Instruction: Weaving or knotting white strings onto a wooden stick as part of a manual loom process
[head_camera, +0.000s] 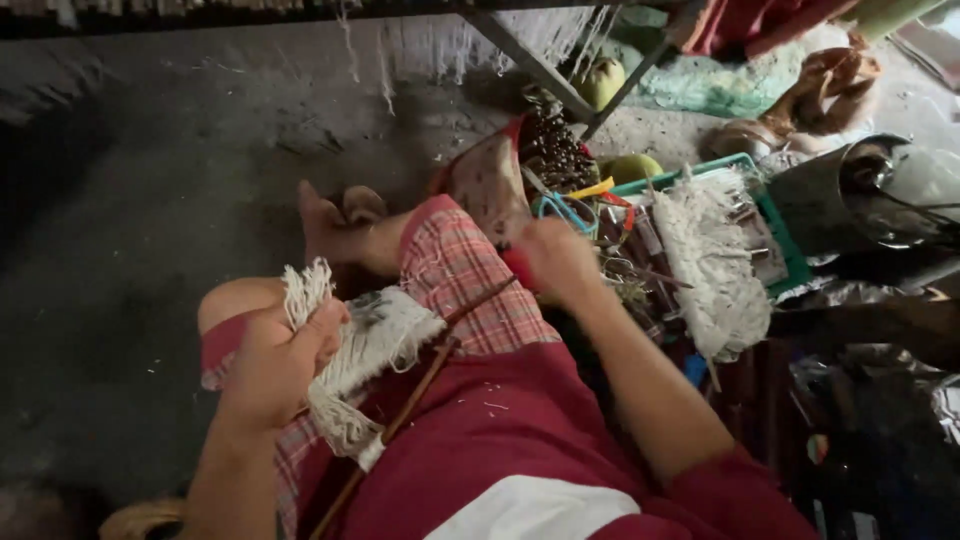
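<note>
Clutching a bundle of cream cotton threads (340, 350) at far left, left hand (278, 362) with its grip closed round the frayed, tufted upper end; loose fringe spilling down over the lap onto checked pink cloth (470, 275), lower end partly hidden behind a thin brown stick (420, 385) lying slantwise across the thigh. Further right, right hand (558, 262) turned knuckles-up beside the knee, grip curled shut on something small and red, too hidden under the fingers to name. Beyond it, a green plastic tray (795, 262) crammed with blurred oddments: blue-handled scissors (565, 212), a yellow strip, a second shaggy cream thread bundle (712, 262) draped across. At far right, a dull metal pot (850, 195), cut off by shadow and hard to make out.
</note>
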